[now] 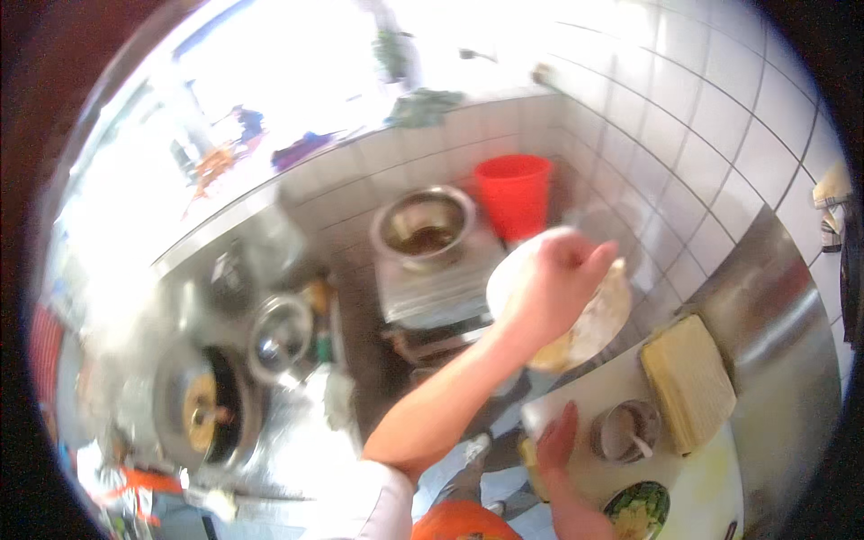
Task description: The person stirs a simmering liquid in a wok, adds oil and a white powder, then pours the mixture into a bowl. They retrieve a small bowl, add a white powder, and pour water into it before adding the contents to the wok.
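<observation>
My left hand (pixel 563 283) is raised at the centre right, blurred by motion, over a pale rounded vessel (pixel 516 277) and a bowl-like container with whitish and yellowish contents (pixel 597 331); whether its fingers grip either cannot be told. Lower down, my right hand (pixel 558 435) rests at the edge of the white work surface (pixel 580 398), its grip unclear. Right of it stands a metal bowl of pale paste (pixel 619 432) with a white spoon handle. Beyond that bowl lies a stack of yellowish slabs (pixel 688 385). A bowl of green and pale yellow food (pixel 638 509) sits nearest me.
A round metal pot (pixel 425 226) stands on a steel unit beside a red bucket (pixel 514 192). To the left, a dark wok (pixel 226 405) holds yellowish food, near a metal bowl (pixel 280 337). Tiled walls bound the back and right.
</observation>
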Tool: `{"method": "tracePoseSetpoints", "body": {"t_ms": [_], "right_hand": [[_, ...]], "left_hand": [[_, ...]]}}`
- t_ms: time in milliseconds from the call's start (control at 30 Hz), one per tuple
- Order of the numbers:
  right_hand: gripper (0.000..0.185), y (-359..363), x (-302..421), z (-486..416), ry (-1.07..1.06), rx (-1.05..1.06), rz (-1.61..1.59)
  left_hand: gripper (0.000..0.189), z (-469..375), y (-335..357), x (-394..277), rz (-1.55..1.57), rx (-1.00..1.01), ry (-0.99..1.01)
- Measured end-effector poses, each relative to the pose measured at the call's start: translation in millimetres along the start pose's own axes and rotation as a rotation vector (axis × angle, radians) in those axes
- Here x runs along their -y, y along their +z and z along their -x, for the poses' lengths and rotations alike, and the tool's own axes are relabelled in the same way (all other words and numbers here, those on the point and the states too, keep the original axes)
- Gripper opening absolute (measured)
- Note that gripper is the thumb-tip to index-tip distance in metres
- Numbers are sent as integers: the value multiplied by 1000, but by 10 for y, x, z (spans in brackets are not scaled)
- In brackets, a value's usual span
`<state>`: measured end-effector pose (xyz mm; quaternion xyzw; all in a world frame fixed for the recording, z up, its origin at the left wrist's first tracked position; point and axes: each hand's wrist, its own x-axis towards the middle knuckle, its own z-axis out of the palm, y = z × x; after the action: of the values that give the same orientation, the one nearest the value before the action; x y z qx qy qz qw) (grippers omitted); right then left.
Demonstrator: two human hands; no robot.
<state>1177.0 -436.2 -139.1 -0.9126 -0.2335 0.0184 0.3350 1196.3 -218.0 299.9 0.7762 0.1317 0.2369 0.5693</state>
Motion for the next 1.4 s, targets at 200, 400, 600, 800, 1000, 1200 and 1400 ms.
{"method": "tracePoseSetpoints", "body": {"t_ms": [200,400,600,800,1000,1200,1400], "right_hand": [[62,-325,437,194,13,-143,-407],[54,-611,1374,941,12,81,-880],[51,-948,2222,1170,-222,179,-1043],[47,-1844,4153,1723,-478,473,-1004],[29,-2152,5537,2431,-1107,805,-731],[36,-2506,5851,2884,-1434,390,-6],[46,-2458,6069,2961,-1610,217,454]], "left_hand": [[22,828,-961,-1052,-91,-188,89],[28,1747,-2165,-1414,-350,-463,221],[24,3079,-2326,-1181,-237,-399,62],[28,4816,-2491,-984,-215,-479,35],[31,5657,-2485,-691,-931,-622,670],[43,6024,-2443,-266,-930,-392,652],[34,5937,-2445,-265,-869,-477,675]]}}
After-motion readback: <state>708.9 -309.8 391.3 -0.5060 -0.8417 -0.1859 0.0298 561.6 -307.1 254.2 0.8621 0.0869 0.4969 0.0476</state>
